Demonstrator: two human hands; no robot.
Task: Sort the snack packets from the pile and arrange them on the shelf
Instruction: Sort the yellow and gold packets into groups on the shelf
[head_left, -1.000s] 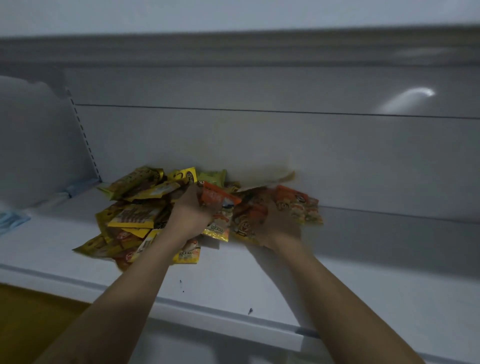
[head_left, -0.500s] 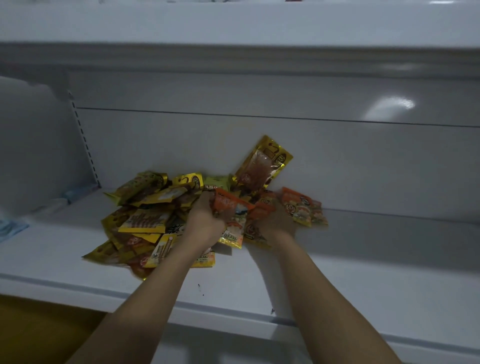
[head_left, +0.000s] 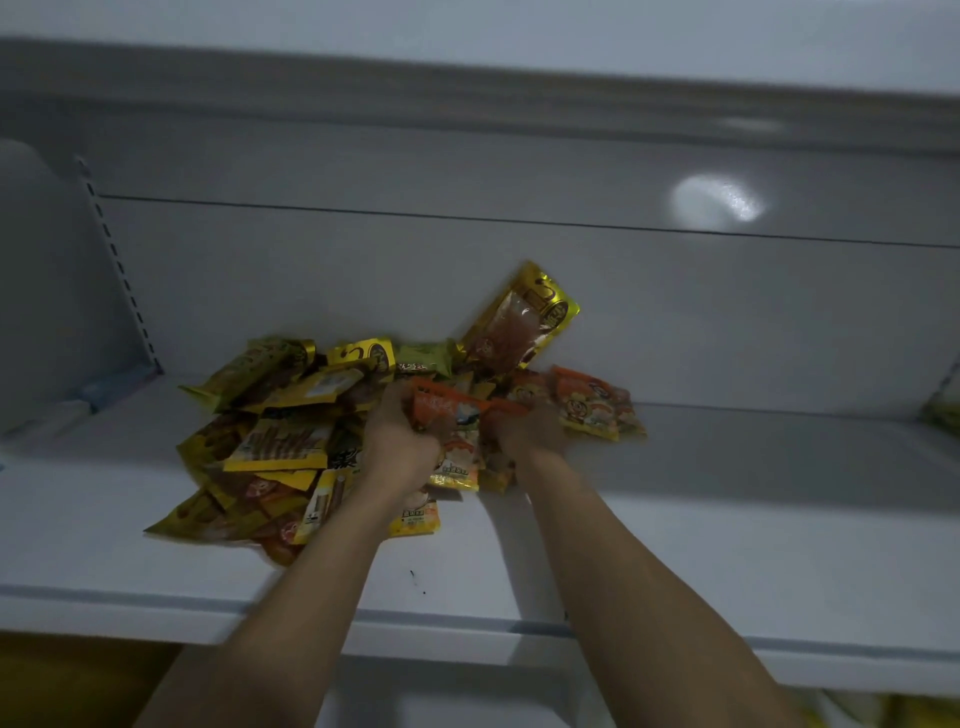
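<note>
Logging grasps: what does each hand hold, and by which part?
Left hand grips an orange-and-yellow plastic snack packet near its orange top. Right hand grips a similar orange packet; part unclear.

One shelf (head_left: 727, 545) is carrying one pile (head_left: 280, 441) of snack packets. Two hands are showing in it, one left hand (head_left: 400, 441) and one right hand (head_left: 530, 431). At least eight yellow and gold packets (head_left: 317, 387) are showing, with a single gold packet (head_left: 524, 317) standing against the back wall (head_left: 727, 312). At least four orange packets (head_left: 597, 405) are showing. One green packet (head_left: 423, 358) is peeking out. Overlaps and blur are hiding the exact totals.
</note>
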